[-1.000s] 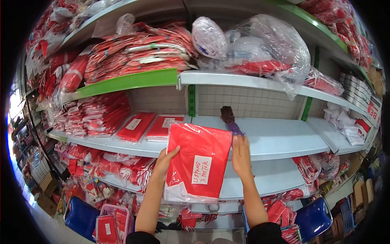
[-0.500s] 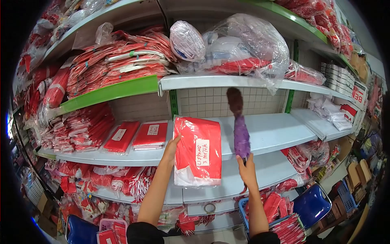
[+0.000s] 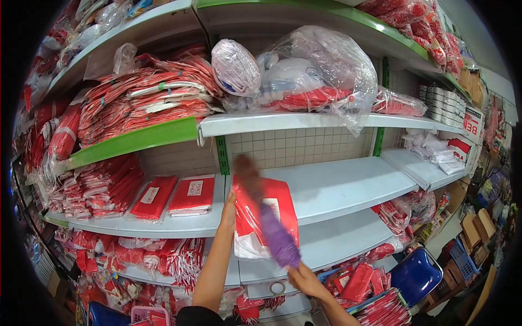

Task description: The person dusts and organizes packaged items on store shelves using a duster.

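Standing upright, red packet [image 3: 247, 220] touches left fingers [image 3: 230, 200].

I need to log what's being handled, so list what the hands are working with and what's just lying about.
In hand: red packet in left hand; purple duster in right hand.
Lying about: labelled red packets on the shelf; clear bags above; blue chair.
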`<move>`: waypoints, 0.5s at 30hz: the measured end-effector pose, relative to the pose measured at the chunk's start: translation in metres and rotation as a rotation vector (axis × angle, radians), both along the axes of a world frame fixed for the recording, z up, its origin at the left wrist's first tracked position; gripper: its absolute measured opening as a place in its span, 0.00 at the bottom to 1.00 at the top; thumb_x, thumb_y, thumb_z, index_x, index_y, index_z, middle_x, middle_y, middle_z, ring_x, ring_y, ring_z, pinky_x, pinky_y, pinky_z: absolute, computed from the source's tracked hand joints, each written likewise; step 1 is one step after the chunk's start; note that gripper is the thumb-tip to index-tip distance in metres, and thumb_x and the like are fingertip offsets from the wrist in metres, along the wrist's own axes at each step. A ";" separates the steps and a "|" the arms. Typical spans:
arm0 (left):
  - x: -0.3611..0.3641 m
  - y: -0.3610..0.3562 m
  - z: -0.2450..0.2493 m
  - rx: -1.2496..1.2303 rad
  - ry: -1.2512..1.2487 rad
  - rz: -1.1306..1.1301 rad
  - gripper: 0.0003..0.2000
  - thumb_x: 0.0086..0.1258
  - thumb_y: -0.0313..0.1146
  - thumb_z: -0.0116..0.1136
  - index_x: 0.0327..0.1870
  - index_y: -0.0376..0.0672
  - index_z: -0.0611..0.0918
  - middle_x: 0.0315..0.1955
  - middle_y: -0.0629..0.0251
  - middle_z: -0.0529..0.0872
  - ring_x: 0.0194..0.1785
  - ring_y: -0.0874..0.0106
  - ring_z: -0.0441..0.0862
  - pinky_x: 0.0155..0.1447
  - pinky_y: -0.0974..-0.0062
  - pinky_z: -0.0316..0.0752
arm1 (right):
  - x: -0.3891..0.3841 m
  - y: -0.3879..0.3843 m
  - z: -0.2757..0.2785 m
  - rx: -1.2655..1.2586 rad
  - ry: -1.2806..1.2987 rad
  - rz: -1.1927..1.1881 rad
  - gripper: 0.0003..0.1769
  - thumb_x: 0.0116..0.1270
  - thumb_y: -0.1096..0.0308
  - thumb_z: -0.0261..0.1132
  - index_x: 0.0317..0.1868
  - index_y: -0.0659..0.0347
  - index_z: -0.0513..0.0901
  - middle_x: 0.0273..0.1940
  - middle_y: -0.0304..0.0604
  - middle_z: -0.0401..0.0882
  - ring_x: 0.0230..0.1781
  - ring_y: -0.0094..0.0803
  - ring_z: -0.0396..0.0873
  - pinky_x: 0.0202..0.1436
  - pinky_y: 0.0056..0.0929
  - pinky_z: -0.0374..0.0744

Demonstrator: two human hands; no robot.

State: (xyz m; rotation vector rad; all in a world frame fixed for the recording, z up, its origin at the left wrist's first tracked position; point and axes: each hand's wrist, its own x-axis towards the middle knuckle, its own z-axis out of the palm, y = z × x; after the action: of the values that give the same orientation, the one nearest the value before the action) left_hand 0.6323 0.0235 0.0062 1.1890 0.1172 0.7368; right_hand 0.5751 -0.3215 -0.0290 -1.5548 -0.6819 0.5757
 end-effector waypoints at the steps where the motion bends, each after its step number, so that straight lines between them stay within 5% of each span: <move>1: -0.007 -0.009 0.010 -0.045 0.056 -0.014 0.28 0.75 0.49 0.41 0.68 0.38 0.60 0.66 0.64 0.64 0.68 0.71 0.61 0.70 0.74 0.55 | -0.007 -0.002 0.008 0.034 0.045 0.122 0.18 0.71 0.61 0.53 0.52 0.66 0.66 0.17 0.43 0.68 0.17 0.25 0.68 0.21 0.29 0.67; 2: -0.015 -0.019 0.020 -0.090 0.112 -0.027 0.30 0.75 0.48 0.40 0.69 0.35 0.57 0.69 0.63 0.59 0.71 0.72 0.55 0.73 0.74 0.49 | -0.009 -0.002 0.014 0.067 0.091 0.245 0.17 0.71 0.62 0.52 0.53 0.65 0.66 0.16 0.40 0.67 0.17 0.22 0.67 0.19 0.27 0.65; 6: -0.014 -0.024 0.019 -0.149 0.007 -0.091 0.29 0.75 0.48 0.41 0.69 0.36 0.58 0.69 0.63 0.60 0.70 0.72 0.57 0.72 0.75 0.51 | 0.015 0.019 0.018 0.023 0.107 -0.146 0.21 0.71 0.64 0.53 0.60 0.62 0.62 0.19 0.31 0.63 0.16 0.17 0.62 0.17 0.21 0.62; 7: -0.019 -0.034 0.027 -0.065 0.042 0.060 0.26 0.75 0.47 0.41 0.66 0.37 0.65 0.64 0.63 0.67 0.66 0.72 0.64 0.69 0.74 0.58 | 0.016 0.021 0.019 0.034 0.049 -0.117 0.19 0.71 0.64 0.54 0.57 0.62 0.63 0.20 0.30 0.63 0.16 0.17 0.61 0.17 0.20 0.61; 10: -0.020 -0.021 0.017 -0.209 -0.006 -0.053 0.23 0.75 0.47 0.42 0.60 0.38 0.69 0.58 0.61 0.73 0.60 0.70 0.70 0.64 0.72 0.65 | 0.002 0.020 0.035 0.118 0.224 0.390 0.14 0.71 0.63 0.53 0.49 0.63 0.64 0.18 0.33 0.64 0.15 0.19 0.63 0.17 0.22 0.62; 11: -0.019 -0.016 0.013 -0.255 -0.021 -0.094 0.21 0.75 0.47 0.42 0.58 0.38 0.71 0.56 0.61 0.74 0.58 0.70 0.72 0.62 0.72 0.67 | 0.001 0.019 0.035 0.128 0.195 0.372 0.13 0.71 0.63 0.53 0.47 0.63 0.66 0.18 0.34 0.66 0.15 0.20 0.63 0.17 0.24 0.63; 15: -0.018 -0.009 0.011 -0.374 -0.063 -0.141 0.20 0.75 0.47 0.42 0.53 0.39 0.75 0.49 0.59 0.81 0.50 0.65 0.80 0.56 0.66 0.75 | 0.014 0.027 0.012 0.020 -0.041 -0.191 0.13 0.71 0.63 0.54 0.49 0.63 0.69 0.20 0.33 0.66 0.18 0.20 0.64 0.19 0.25 0.65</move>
State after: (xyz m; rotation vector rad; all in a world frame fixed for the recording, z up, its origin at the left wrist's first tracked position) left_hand 0.6147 0.0146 0.0177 0.8082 0.1119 0.5957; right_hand 0.5895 -0.2949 -0.0174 -1.5960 -0.5601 0.3946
